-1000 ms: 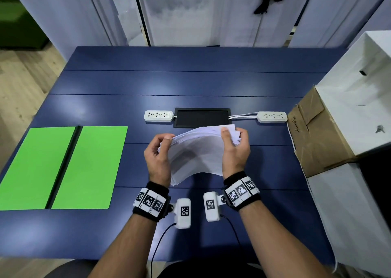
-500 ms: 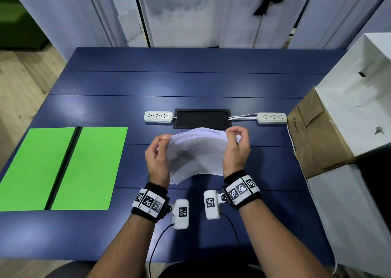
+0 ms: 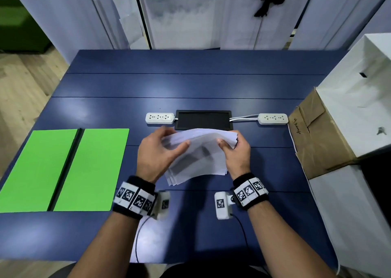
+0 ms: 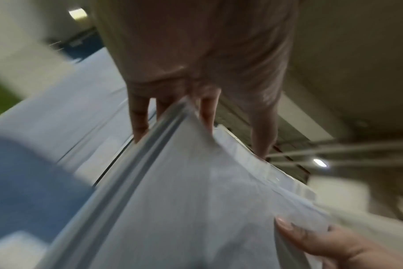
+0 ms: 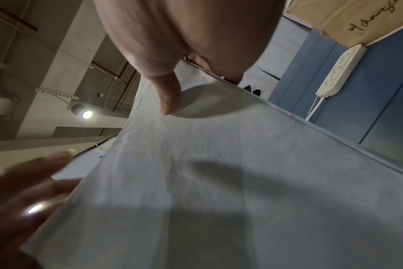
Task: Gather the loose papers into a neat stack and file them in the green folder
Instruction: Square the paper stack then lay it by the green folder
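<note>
From the head view, you have the papers [image 3: 196,157] gathered into one bundle, held up off the surface [image 3: 190,87] near its middle. Your left hand [image 3: 157,155] grips the bundle's left side, thumb on top and fingers curled behind; your right hand [image 3: 236,152] pinches the right side, thumb over the top sheet. The lower edges fan out unevenly, so I judge squaring is unfinished and filing is all left. The green folder [image 3: 63,169] lies open and flat at the surface's left edge, well apart from the bundle. Two power strips [image 3: 159,118] and a dark panel [image 3: 203,120] sit beyond the papers; a cardboard box [image 3: 317,135] stands at the right edge, with pale curtains behind.

From your left wrist, heavily blurred, fingers [image 4: 138,116] straddle the sheets' layered edge [image 4: 163,138].

From your right wrist, your thumb [image 5: 168,94] presses the top sheet [image 5: 219,163]; a power strip [image 5: 338,71] lies on the blue surface, and ceiling pipes and a lamp show above.
</note>
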Demonstrator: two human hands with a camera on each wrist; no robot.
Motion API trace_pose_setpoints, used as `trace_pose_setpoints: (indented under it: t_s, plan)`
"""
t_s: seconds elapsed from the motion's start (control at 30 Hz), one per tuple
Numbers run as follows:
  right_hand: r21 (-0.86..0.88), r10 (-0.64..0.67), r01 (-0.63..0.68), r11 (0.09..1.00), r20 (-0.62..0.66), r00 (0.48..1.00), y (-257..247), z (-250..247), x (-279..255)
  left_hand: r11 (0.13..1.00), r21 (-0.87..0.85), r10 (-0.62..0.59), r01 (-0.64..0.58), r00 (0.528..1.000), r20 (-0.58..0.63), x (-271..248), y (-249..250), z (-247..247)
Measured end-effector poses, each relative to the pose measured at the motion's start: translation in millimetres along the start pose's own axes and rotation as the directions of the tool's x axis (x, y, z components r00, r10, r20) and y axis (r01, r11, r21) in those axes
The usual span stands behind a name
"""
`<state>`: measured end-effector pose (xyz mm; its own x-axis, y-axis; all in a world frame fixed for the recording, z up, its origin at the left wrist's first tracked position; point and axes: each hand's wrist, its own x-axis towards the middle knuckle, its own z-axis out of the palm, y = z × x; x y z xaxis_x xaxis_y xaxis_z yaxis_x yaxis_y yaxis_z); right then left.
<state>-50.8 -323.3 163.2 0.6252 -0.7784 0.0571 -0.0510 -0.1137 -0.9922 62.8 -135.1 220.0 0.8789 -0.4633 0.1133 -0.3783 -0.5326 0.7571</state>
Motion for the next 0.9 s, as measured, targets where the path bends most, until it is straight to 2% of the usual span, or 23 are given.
trace_pose_setpoints:
  t_s: [0.03, 0.07, 0.13, 0.2, 0.27, 0.33, 0.4, 0.47, 0.53, 0.6, 0.67, 0.7, 0.77, 0.83, 0.9]
  plan:
    - [0.016, 0.001, -0.002, 1.000, 0.016, 1.000, 0, -1, 0, 0.963, 0.257, 0.068, -0.081, 0.996, 0.061, 6, 10, -3]
    - [0.030, -0.001, 0.000, 1.000, 0.027, 1.000, 0, -1, 0, 0.878, 0.451, 0.110, -0.162, 0.984, 0.139, 12, 24, -4]
    - [0.047, -0.011, 0.009, 0.999, 0.035, 0.999, -2, -1, 1, 0.721, 0.631, 0.117, -0.287, 0.948, 0.297, 27, 46, 8]
    - [0.055, -0.011, 0.008, 0.998, 0.041, 0.999, -3, 1, 2, 0.659, 0.658, 0.085, -0.364, 0.906, 0.415, 37, 59, 27]
    - [0.060, 0.000, -0.003, 0.998, 0.041, 0.999, -2, 1, 2, 0.652, 0.651, 0.045, -0.387, 0.878, 0.477, 43, 65, 42]
    - [0.091, 0.025, -0.027, 0.995, 0.028, 0.999, 0, 1, 1, 0.656, 0.646, 0.040, -0.390, 0.873, 0.486, 46, 63, 50]
    - [0.129, 0.068, -0.066, 0.989, -0.007, 0.998, 9, -3, 0, 0.659, 0.633, 0.087, -0.407, 0.877, 0.473, 46, 61, 52]
    - [0.012, 0.138, -0.137, 0.990, -0.095, 0.986, 32, -12, -3, 0.689, 0.601, 0.151, -0.406, 0.891, 0.429, 44, 55, 46]
    - [-0.068, 0.298, -0.311, 0.948, -0.148, 0.943, 61, -29, -8, 0.765, 0.544, 0.174, -0.345, 0.924, 0.342, 44, 40, 32]
    - [0.000, 0.506, -0.510, 0.860, -0.130, 0.853, 84, -46, -14, 0.882, 0.419, 0.130, -0.218, 0.965, 0.230, 44, 19, 13]
    - [0.116, 0.619, -0.611, 0.783, -0.040, 0.785, 94, -59, -15, 0.999, 0.043, 0.007, -0.015, 0.982, 0.190, 42, -5, -3]
    - [0.188, 0.621, -0.614, 0.767, 0.023, 0.783, 95, -63, -13, 0.976, -0.183, -0.076, 0.115, 0.975, 0.208, 38, -15, -7]
    - [0.315, 0.553, -0.570, 0.759, 0.151, 0.819, 86, -68, -4, 0.851, -0.447, -0.181, 0.276, 0.953, 0.243, 27, -33, -7]
    - [0.342, 0.431, -0.472, 0.813, 0.191, 0.882, 73, -71, 8, 0.787, -0.533, -0.206, 0.310, 0.947, 0.246, 13, -44, -2]
    - [0.275, 0.347, -0.362, 0.891, 0.105, 0.932, 60, -69, 17, 0.731, -0.597, -0.240, 0.331, 0.943, 0.230, 2, -56, 7]
